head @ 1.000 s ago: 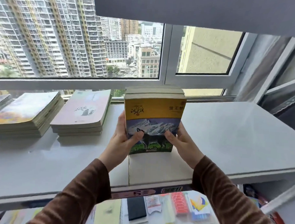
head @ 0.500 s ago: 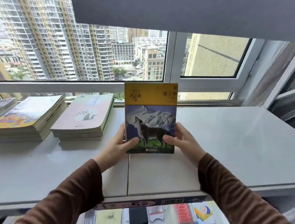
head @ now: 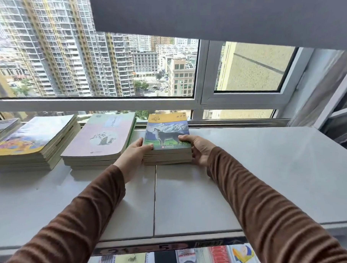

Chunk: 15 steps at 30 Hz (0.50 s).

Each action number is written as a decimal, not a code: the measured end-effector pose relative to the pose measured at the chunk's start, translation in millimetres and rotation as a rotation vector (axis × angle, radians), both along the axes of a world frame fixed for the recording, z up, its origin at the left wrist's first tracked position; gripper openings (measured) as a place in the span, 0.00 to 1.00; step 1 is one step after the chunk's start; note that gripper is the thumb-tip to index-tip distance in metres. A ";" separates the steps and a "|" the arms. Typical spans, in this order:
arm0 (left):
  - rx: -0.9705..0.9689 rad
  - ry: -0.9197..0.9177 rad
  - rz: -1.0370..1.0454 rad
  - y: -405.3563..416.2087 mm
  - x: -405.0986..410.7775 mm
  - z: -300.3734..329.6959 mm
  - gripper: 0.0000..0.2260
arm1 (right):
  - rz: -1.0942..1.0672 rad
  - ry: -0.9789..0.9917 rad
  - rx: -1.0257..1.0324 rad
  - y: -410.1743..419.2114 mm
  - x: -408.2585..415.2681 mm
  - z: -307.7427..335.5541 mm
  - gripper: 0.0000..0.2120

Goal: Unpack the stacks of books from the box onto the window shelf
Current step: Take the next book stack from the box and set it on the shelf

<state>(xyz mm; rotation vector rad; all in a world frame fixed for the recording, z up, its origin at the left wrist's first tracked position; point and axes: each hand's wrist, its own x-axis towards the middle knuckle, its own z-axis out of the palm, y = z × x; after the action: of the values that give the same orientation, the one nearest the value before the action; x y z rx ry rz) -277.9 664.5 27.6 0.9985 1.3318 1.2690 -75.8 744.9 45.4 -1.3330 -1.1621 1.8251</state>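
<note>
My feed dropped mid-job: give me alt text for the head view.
Both hands, left and right, hold a wolf-cover book stack flat on the white window shelf, beside a pink-cover stack and a colourful stack to its left.

Bright window daylight, wide-angle edge distortion

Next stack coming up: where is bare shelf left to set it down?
Right of the wolf-cover stack, held by left hand and right hand, the window shelf is bare. The near strip too. Leftward, the pink stack and yellow stack crowd the shelf.
</note>
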 end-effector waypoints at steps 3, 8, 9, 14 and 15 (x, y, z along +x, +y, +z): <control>0.020 0.012 0.022 -0.2 2.5 -0.9 0.21 | 0.029 -0.033 -0.016 2.5 -2.8 4.1 0.07; -0.012 0.030 0.040 4.2 -1.3 -5.8 0.23 | 0.033 -0.057 -0.002 -0.3 -6.9 8.5 0.07; -0.019 0.041 0.046 4.8 -2.0 -7.2 0.25 | 0.022 -0.047 0.003 -2.1 -7.5 8.8 0.07; -0.018 0.114 0.047 7.0 -3.0 -12.9 0.27 | -0.087 -0.023 0.063 -5.4 0.6 8.8 0.06; -0.020 0.126 0.048 7.6 -3.0 -13.3 0.28 | -0.100 -0.027 0.070 -7.5 3.9 8.6 0.09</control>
<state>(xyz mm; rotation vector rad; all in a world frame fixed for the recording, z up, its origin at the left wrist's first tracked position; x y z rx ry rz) -280.8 672.1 14.4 1.0521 1.4704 1.2427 -71.9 737.4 53.9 -1.3549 -1.1413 1.6858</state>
